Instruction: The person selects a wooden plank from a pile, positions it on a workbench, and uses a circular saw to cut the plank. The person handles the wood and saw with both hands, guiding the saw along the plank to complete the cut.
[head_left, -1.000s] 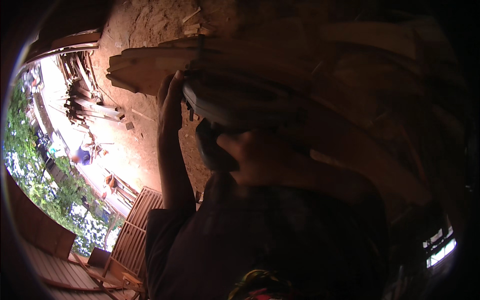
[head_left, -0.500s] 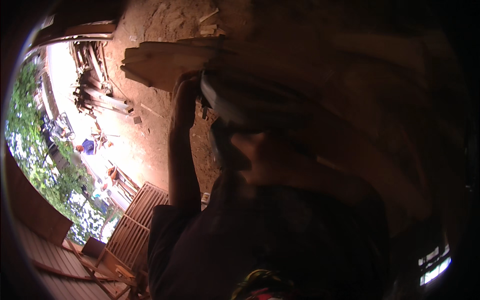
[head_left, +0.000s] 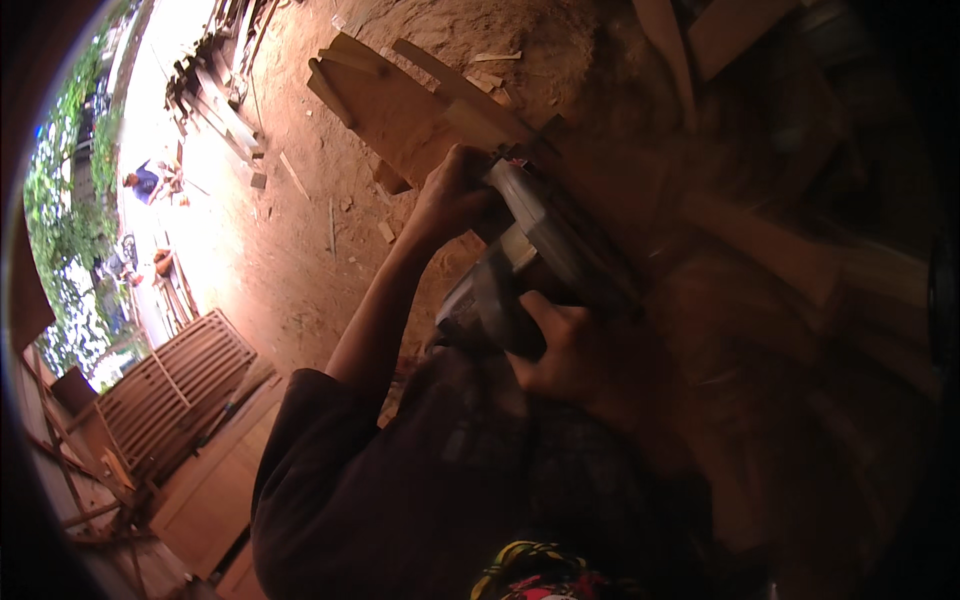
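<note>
A dark grey handheld circular saw [head_left: 545, 230] is in front of my body, tilted, with its lower side in shadow. My right hand [head_left: 565, 345] wraps round its rear handle, the thumb on top. At its far end my left hand [head_left: 462, 190] is closed on the front of the saw; the fingertips are hidden. Just beyond, wooden boards [head_left: 400, 115] lie side by side, pointing away to the upper left. Whether the saw touches them cannot be made out.
Scrap wood [head_left: 495, 80] is scattered over the dirt floor [head_left: 300, 220]. Timber pieces [head_left: 215, 100] are piled at the upper left. A slatted wooden frame [head_left: 175, 390] stands at the lower left. Long planks [head_left: 770, 250] lie blurred in the dark on the right. A person [head_left: 145, 182] is outside in bright light.
My view has turned, so the boards and floor appear further right and up. The saw shows more clearly now. Both hands keep their hold on it.
</note>
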